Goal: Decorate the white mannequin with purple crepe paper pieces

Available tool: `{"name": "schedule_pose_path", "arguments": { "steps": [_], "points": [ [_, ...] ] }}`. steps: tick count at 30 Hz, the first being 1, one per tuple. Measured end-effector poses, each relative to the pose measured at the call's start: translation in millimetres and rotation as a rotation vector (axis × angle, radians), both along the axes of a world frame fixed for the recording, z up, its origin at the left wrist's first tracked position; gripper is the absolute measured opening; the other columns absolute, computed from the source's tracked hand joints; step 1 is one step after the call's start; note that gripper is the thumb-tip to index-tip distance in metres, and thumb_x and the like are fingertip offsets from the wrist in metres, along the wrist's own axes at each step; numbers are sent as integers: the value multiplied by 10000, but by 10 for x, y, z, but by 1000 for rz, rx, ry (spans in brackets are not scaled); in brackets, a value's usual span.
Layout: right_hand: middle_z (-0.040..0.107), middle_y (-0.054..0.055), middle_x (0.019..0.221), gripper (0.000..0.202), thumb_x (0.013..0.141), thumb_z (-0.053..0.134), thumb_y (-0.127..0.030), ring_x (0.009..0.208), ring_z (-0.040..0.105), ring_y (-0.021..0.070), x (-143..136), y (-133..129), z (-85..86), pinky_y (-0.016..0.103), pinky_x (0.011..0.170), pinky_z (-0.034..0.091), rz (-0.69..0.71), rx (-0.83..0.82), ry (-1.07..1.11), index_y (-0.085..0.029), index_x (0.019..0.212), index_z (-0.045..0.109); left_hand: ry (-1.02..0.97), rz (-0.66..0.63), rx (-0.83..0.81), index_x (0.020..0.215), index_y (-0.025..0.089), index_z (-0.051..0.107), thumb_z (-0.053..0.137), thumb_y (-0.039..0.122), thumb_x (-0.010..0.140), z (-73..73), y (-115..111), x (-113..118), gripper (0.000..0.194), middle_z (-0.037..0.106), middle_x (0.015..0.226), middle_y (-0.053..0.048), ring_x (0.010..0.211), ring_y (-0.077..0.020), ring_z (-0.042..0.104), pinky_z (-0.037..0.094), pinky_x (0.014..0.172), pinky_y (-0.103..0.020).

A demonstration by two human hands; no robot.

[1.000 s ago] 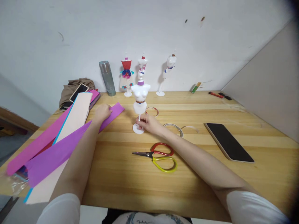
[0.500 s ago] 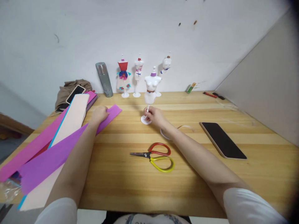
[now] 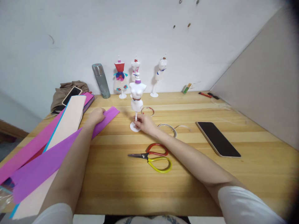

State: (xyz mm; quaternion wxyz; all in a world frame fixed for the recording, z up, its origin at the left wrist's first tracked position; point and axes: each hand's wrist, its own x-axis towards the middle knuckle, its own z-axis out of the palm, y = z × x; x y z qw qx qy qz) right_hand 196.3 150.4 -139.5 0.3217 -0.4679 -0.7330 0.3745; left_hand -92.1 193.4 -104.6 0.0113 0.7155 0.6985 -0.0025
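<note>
My right hand [image 3: 145, 124] is closed round the lower stand of a small white mannequin [image 3: 137, 93], which has a purple neck band and a brown waist band. The mannequin is upright, its round base close to the table. My left hand [image 3: 96, 117] is closed on a long purple paper strip [image 3: 49, 160] near its far end. That strip lies across a pale sheet with a blue edge [image 3: 66, 123] and a pink strip [image 3: 30, 149]. Scissors [image 3: 145, 155] with one red and one yellow handle lie between my forearms.
Three more mannequins [image 3: 120, 84] stand by the wall beside a grey-green flask [image 3: 101, 81]. Two tape rings [image 3: 174, 130] lie right of my right hand. A large phone [image 3: 217, 138] is farther right; a glue stick [image 3: 187, 88] leans at the wall. Cloth and another phone [image 3: 72, 95] sit back left.
My right hand has brought the mannequin left and a little nearer to me, uncovering a tape ring behind it. My left hand stays on the purple strip. The view has shifted slightly.
</note>
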Motion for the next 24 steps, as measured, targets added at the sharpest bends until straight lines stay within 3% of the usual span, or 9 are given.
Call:
{"name": "schedule_pose_path", "arguments": {
  "steps": [8, 14, 24],
  "points": [
    [686, 10, 669, 162, 870, 573, -95, 640, 673, 165, -104, -91, -19, 261, 657, 493, 50, -12, 30, -145, 947, 706, -114, 10, 90, 1058, 169, 696, 556, 301, 860, 19, 3, 103, 276, 752, 1103, -117, 971, -255, 681, 484, 802, -302],
    [729, 51, 753, 180, 877, 575, -125, 707, 685, 191, -39, -28, -24, 288, 714, 502, -30, 76, -65, -152, 974, 725, -175, 6, 142, 897, 192, 691, 561, 308, 845, -11, 17, 146, 182, 747, 953, -102, 905, -265, 674, 475, 765, -321],
    [719, 51, 748, 360, 886, 537, -121, 777, 698, 213, 132, 195, -101, 345, 812, 523, -115, 86, -86, -132, 1211, 691, -16, -21, 160, 969, 163, 693, 479, 274, 899, 245, -166, 359, 250, 736, 1015, -153, 953, -304, 668, 455, 762, -355]
  ]
}}
